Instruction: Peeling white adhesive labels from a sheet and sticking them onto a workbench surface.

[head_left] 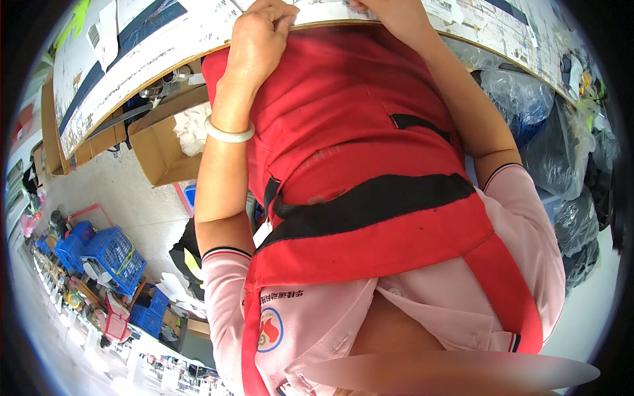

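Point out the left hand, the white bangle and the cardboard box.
left hand (pixel 259 41), head view, on the back of the hand at the table edge.
white bangle (pixel 228 134), head view, on the band around the left wrist.
cardboard box (pixel 153 146), head view, on its brown side wall.

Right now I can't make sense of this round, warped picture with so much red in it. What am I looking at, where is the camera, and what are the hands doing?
This is a single fisheye camera worn on a person's head, looking down; there is no machine. The red mass is the person's own apron over a pink shirt. Both bare arms reach up to a table edge covered with printed paper sheets. The left hand, above a pale bangle, rests on the papers at the edge; the right hand is mostly cut off, so its grip is unclear. Below the table stand a cardboard box, blue crates and dark plastic bags.
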`<state>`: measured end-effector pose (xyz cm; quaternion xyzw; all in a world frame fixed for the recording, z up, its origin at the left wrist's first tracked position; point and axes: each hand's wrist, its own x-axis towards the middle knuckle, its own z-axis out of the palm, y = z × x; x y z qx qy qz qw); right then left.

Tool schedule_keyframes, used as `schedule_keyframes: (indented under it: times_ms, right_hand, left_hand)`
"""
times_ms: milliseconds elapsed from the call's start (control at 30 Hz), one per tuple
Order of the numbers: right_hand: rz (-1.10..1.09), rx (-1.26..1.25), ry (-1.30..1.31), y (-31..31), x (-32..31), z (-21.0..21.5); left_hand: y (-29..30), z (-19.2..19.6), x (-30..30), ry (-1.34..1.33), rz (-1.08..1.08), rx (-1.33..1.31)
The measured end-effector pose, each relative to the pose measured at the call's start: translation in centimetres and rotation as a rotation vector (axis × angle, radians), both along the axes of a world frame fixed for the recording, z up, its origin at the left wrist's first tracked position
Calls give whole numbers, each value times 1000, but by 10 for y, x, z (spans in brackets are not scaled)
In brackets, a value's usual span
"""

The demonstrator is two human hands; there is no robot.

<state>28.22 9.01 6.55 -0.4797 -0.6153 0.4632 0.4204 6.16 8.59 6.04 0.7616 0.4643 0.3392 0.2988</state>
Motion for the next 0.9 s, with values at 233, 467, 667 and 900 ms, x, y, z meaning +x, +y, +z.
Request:
schedule_keyframes:
  times_ms: [233,467,667,900]
  right_hand:
    - [-25,-147,112,4,0,-9]
    - [52,-326,-1,8,-7,-3]
    - [90,-426,-12,13,-4,-8]
    - [70,-438,-7,10,-6,-12]
  left_hand:
    - [-17,-9,-11,-113,95,145]
    - [-70,-56,-15,-321,88,-334]
    - [-69,-69,-17,-339,79,-425]
    - [-70,-70,-16,-340,67,-447]
